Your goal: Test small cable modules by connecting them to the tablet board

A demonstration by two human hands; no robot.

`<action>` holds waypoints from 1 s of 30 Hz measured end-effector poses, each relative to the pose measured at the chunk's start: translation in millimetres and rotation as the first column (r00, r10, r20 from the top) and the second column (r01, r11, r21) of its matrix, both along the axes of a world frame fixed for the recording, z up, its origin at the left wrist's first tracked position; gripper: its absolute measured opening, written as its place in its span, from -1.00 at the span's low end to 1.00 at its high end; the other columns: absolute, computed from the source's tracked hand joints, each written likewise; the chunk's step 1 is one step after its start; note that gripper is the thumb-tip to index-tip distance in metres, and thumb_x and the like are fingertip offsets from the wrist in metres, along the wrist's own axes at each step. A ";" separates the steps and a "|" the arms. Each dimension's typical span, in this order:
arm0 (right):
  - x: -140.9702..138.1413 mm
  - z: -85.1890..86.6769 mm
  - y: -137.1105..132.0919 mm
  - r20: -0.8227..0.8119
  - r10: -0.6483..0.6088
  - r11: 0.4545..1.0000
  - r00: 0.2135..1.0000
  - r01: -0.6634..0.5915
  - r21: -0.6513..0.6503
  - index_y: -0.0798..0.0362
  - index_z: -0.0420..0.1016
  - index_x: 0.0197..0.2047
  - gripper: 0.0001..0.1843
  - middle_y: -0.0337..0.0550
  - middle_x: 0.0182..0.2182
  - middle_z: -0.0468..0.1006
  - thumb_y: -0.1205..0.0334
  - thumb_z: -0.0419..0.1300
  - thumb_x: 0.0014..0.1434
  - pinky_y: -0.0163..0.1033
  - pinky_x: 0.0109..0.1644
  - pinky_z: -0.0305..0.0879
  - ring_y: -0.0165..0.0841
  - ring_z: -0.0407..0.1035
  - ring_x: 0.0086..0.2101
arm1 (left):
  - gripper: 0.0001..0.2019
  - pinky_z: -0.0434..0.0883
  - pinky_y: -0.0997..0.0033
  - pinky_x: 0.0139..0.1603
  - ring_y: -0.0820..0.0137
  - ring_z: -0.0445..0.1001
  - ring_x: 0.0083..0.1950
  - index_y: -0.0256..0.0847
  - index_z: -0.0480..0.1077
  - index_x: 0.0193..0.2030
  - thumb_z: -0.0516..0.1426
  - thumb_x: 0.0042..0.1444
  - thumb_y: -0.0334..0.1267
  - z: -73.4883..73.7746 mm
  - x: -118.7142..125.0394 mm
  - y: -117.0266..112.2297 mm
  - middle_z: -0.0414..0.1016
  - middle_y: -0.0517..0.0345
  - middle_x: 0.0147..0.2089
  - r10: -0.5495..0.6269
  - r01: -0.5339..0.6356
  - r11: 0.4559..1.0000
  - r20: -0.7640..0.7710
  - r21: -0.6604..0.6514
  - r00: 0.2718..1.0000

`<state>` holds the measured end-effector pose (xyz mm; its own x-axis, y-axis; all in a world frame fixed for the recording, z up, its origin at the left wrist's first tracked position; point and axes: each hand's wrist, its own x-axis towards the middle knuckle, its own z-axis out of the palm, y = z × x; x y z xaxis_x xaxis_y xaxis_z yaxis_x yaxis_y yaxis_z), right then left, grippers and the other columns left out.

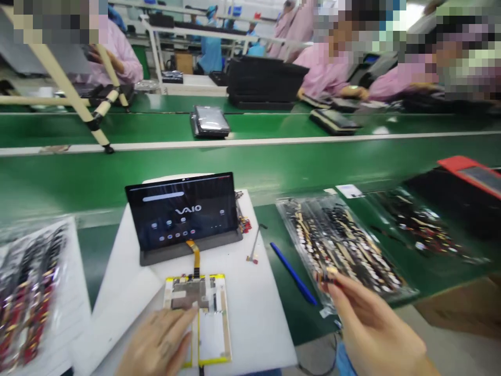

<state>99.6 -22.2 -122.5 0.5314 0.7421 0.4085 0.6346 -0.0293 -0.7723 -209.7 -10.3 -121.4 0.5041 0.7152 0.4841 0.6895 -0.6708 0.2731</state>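
Observation:
My right hand [371,324] pinches a small electronic part [326,275] with a pale gold end, over the near left edge of a clear plastic tray [287,224]. Rows of small black, gold and white parts [344,243] fill that tray. My left hand [158,339] lies with fingers stretched out on a flat battery-and-board assembly [213,339] edged in yellow tape. An orange ribbon cable [194,256] runs from this assembly to a lit tablet screen [183,214] showing VAIO, propped upright on a grey stand [168,256]. Both rest on a white board [266,313].
A blue pen-like stick [293,274] lies between board and tray. A loose thin cable part [253,253] is at the board's right. Another bag of parts [31,292] lies far left, one [422,224] far right. Co-workers in pink sit beyond the green conveyor [274,162].

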 end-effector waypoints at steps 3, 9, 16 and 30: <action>-25.8 -26.0 -22.6 0.121 0.339 0.936 0.933 -0.322 -0.140 -0.02 0.47 -0.11 -0.75 -0.19 -0.28 0.54 0.17 0.20 0.11 -0.25 -0.14 0.43 -0.32 0.46 -0.35 | -0.75 0.45 0.48 -0.41 0.41 0.47 -0.42 -0.23 0.33 -0.11 -0.14 0.26 -0.40 4.5 23.2 9.2 0.45 0.13 -0.42 -0.052 0.054 0.998 0.032 -0.043 0.998; -81.2 -45.3 -12.7 0.033 0.676 0.736 0.736 -0.673 -0.074 0.04 0.46 -0.23 -0.84 -0.15 -0.36 0.50 0.40 0.09 0.16 -0.36 -0.30 0.42 -0.38 0.42 -0.32 | -0.77 0.41 0.34 -0.41 0.33 0.41 -0.37 -0.28 0.34 -0.22 -0.13 0.25 -0.42 -25.5 29.7 19.4 0.42 0.06 -0.40 -0.120 0.128 0.983 0.069 -0.128 0.990; -94.9 -41.0 8.1 -0.047 0.706 0.703 0.706 -0.707 -0.075 0.03 0.43 -0.22 -0.83 -0.20 -0.39 0.47 0.43 0.08 0.17 -0.41 -0.32 0.39 -0.44 0.39 -0.36 | -0.81 0.38 0.30 -0.32 0.31 0.35 -0.31 -0.28 0.34 -0.16 -0.08 0.22 -0.45 -40.4 26.6 16.6 0.40 0.04 -0.33 -0.147 0.173 0.963 0.136 -0.206 0.980; -94.4 -43.5 4.9 -0.064 0.711 0.695 0.700 -0.714 -0.082 0.03 0.40 -0.18 -0.79 -0.20 -0.35 0.46 0.48 0.08 0.16 -0.40 -0.27 0.38 -0.45 0.37 -0.31 | -0.81 0.31 0.28 -0.26 0.31 0.34 -0.25 -0.28 0.34 -0.13 -0.04 0.20 -0.47 -39.6 26.5 16.6 0.40 0.05 -0.29 -0.154 0.188 0.950 0.148 -0.249 0.977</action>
<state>5.2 -17.3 -166.0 -0.1634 0.9362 0.3113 0.4756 0.3512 -0.8065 -183.2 6.3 -161.0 0.5775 0.7331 0.3594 0.5197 -0.6695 0.5306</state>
